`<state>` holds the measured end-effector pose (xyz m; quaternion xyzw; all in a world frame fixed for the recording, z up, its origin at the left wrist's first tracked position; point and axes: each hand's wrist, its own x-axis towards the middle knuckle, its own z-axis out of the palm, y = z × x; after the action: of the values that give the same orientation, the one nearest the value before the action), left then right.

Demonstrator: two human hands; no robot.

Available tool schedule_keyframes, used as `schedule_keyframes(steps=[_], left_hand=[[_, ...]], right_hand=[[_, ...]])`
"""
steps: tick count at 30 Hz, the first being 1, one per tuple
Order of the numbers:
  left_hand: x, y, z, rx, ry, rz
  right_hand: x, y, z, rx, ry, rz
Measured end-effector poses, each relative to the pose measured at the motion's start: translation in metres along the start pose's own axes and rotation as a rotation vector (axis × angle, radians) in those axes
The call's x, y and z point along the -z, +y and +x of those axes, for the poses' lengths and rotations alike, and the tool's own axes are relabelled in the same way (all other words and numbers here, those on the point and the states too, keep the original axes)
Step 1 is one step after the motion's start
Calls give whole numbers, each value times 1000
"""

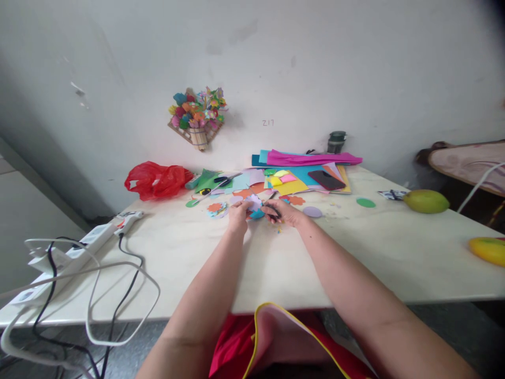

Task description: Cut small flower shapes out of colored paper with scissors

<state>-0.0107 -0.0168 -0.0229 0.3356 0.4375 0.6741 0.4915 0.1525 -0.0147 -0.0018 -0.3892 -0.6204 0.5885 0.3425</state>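
Near the middle of the table, my left hand [238, 215] pinches a pale lavender paper piece [254, 201] with a scalloped edge. My right hand [289, 211] is closed around the dark handles of a pair of scissors [273, 211], whose blades are hard to make out beside the paper. Blue paper [257, 213] shows just under the lavender piece. Around both hands lie cut shapes, among them an orange scalloped piece [296, 200], a lavender oval [312, 211] and a small pile of scraps [216, 209].
Coloured sheets with a dark phone [326, 180] lie behind my hands. A red plastic bag [158, 180] and a second pair of scissors [223, 180] are left. A power strip [84, 252] with loose cables runs down the left side. A green-yellow mango [426, 201] lies right.
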Motion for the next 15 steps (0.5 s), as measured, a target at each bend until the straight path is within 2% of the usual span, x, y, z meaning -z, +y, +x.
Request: schedule_keyframes(steps=[15], left_hand=[[1, 0, 0, -17, 24, 11]], right_hand=[[-10, -10, -6, 26, 52, -60]])
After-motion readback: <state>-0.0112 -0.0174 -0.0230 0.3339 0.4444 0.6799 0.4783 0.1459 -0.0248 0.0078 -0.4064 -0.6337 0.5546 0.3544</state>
